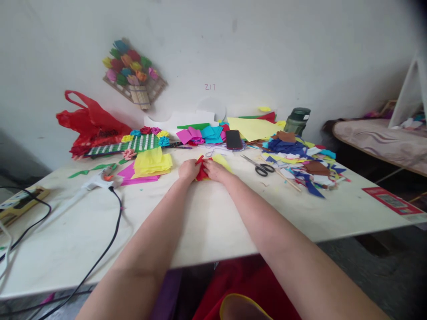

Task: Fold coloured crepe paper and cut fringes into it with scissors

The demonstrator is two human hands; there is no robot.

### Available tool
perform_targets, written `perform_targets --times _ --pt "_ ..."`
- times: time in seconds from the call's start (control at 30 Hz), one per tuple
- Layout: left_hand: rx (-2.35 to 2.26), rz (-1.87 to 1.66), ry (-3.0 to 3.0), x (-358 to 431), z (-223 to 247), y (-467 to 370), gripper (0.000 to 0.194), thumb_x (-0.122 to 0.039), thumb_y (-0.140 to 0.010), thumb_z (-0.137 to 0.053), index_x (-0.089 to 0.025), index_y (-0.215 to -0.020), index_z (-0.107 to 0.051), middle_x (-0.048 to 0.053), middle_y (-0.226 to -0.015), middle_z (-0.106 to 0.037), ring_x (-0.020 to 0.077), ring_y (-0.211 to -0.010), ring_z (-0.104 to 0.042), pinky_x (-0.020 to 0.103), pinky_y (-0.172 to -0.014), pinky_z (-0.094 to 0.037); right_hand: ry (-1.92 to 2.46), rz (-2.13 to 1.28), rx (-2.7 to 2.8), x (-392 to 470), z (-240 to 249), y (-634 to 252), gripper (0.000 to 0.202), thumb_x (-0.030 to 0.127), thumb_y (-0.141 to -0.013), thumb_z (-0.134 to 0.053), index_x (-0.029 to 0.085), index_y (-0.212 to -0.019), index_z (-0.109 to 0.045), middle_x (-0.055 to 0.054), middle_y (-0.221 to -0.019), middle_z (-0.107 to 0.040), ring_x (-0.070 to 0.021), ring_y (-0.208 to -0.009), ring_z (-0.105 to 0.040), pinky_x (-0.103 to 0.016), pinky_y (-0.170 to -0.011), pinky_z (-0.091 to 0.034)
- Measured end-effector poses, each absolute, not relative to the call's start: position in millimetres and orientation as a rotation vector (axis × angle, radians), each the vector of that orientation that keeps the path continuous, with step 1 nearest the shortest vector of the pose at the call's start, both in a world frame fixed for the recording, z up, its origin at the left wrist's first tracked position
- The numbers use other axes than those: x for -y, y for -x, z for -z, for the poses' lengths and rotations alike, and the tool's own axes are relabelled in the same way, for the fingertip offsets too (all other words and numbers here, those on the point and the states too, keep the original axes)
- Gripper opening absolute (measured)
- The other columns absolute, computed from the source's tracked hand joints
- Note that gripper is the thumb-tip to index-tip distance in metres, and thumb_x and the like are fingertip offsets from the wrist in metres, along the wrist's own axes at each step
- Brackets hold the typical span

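Both hands meet about midway between the left and right edges of the worktop (156, 222), behind its front edge. The left hand (188, 170) has its grip closed on red paper (202, 172); the right hand (214, 170) grips the same piece from the other side. Exact fingertip placement is too small to tell. A yellow sheet (221, 162) shows beside and behind the right hand.

Just beside the left hand is a yellow paper stack (152, 163), partly covering pink sheets (140, 181). To the right lie scissors (256, 165), blades pointing toward the hands, then thin sticks (289, 181) and a heap of paper scraps (305, 163) near the right edge.

Toward the back edge, a phone (234, 140) lies directly behind the hands, with a bottle (296, 121) at the back right. The back left corner carries a red bag (95, 124) and a striped panel (133, 144) bearing paper flowers (146, 130). On the left, a white device (100, 179) trails a black cord (117, 222) across the front edge. A red card (392, 200) lies at the right edge.
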State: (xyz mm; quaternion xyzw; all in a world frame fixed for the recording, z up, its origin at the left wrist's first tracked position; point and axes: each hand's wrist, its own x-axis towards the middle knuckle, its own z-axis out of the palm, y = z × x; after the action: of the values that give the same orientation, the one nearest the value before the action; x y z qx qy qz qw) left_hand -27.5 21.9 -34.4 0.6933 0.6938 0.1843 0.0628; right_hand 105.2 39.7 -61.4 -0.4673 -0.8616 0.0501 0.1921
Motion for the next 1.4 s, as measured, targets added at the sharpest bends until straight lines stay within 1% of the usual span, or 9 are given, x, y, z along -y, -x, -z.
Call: perform_targets --times 0.13,0.27,0.43,0.53,0.63,0.83,1.0,1.13,1.4 --pt "-2.06 -0.527 -2.048 -28 32 36 0.033 -0.04 -0.077 -0.047 -0.016 -0.089 -0.066 0.011 -0.093 -0.066 0.0212 -0.086 -0.06 0.026 -0.069 -0.043 1.328 -0.102 2.5 -41 64 -102 0.046 0.029 -0.089 -0.032 0.008 -0.128 -0.043 -0.013 -0.138 -0.036 -0.0208 -0.125 -0.036 -0.03 -0.105 -0.025" --pt "-2.039 -0.486 -1.995 -35 34 47 0.032 -0.041 -0.072 -0.054 -0.014 -0.084 -0.066 0.009 -0.079 -0.067 0.0183 -0.073 -0.061 0.023 -0.062 -0.043 1.4 -0.113 2.554 -39 61 -101 0.055 0.041 -0.09 -0.028 0.006 -0.131 -0.039 -0.014 -0.141 -0.03 -0.0228 -0.131 -0.025 -0.034 -0.107 -0.02" --pt "-2.035 -0.457 -1.942 -38 36 51 0.035 -0.044 -0.07 -0.056 -0.013 -0.082 -0.066 0.009 -0.071 -0.066 0.0169 -0.065 -0.061 0.021 -0.056 -0.043 1.42 -0.22 2.581 -36 59 -101 0.075 0.059 -0.085 -0.023 0.006 -0.137 -0.029 -0.014 -0.145 -0.02 -0.0238 -0.134 -0.015 -0.036 -0.108 -0.014" --pt "-1.993 -0.476 -1.866 -37 35 50 0.035 -0.044 -0.072 -0.054 -0.012 -0.081 -0.065 0.008 -0.066 -0.065 0.0155 -0.056 -0.06 0.021 -0.051 -0.042 1.448 -0.251 2.604 -29 55 -102 0.082 0.065 -0.081 -0.022 0.007 -0.139 -0.024 -0.012 -0.147 -0.015 -0.0234 -0.135 -0.009 -0.036 -0.109 -0.009" --pt "-1.944 -0.502 -1.768 -34 33 49 0.034 -0.043 -0.075 -0.05 -0.012 -0.077 -0.063 0.007 -0.058 -0.063 0.0139 -0.049 -0.057 0.021 -0.047 -0.042 1.478 -0.252 2.615 -23 51 -102 0.085 0.068 -0.079 -0.02 0.008 -0.14 -0.02 -0.011 -0.147 -0.011 -0.0228 -0.135 -0.005 -0.035 -0.109 -0.006" --pt "-1.926 -0.47 -1.506 -30 23 47 0.021 -0.033 -0.076 -0.052 -0.014 -0.072 -0.06 0.002 -0.045 -0.056 0.0137 -0.045 -0.057 0.02 -0.047 -0.043 1.507 -0.247 2.622 -22 52 -101 0.09 0.071 -0.077 -0.015 0.007 -0.14 -0.018 -0.01 -0.148 -0.01 -0.0231 -0.135 -0.005 -0.035 -0.109 -0.005" --pt "-1.899 -0.461 -1.445 -29 20 48 0.015 -0.026 -0.076 -0.052 -0.014 -0.07 -0.058 0.002 -0.046 -0.055 0.0123 -0.043 -0.055 0.02 -0.048 -0.043 1.521 -0.245 2.622 -18 49 -101 0.089 0.07 -0.078 -0.014 0.007 -0.141 -0.017 -0.01 -0.148 -0.009 -0.0222 -0.135 -0.004 -0.034 -0.109 -0.005" --pt "-1.903 -0.45 -1.429 -28 20 48 0.017 -0.026 -0.077 -0.051 -0.014 -0.068 -0.057 0.003 -0.047 -0.056 0.0114 -0.042 -0.053 0.02 -0.047 -0.043 1.532 -0.244 2.621 -14 45 -100 0.087 0.068 -0.079 -0.013 0.007 -0.14 -0.017 -0.011 -0.148 -0.009 -0.0225 -0.135 -0.004 -0.035 -0.109 -0.004" --pt "-1.875 -0.494 -1.397 -23 17 47 0.017 -0.027 -0.078 -0.053 -0.013 -0.069 -0.055 0.001 -0.046 -0.054 0.0098 -0.044 -0.052 0.018 -0.048 -0.042 1.567 -0.25 2.593 -15 47 -101 0.088 0.07 -0.077 -0.012 0.01 -0.141 -0.018 -0.009 -0.148 -0.008 -0.0242 -0.135 -0.002 -0.038 -0.109 -0.003"
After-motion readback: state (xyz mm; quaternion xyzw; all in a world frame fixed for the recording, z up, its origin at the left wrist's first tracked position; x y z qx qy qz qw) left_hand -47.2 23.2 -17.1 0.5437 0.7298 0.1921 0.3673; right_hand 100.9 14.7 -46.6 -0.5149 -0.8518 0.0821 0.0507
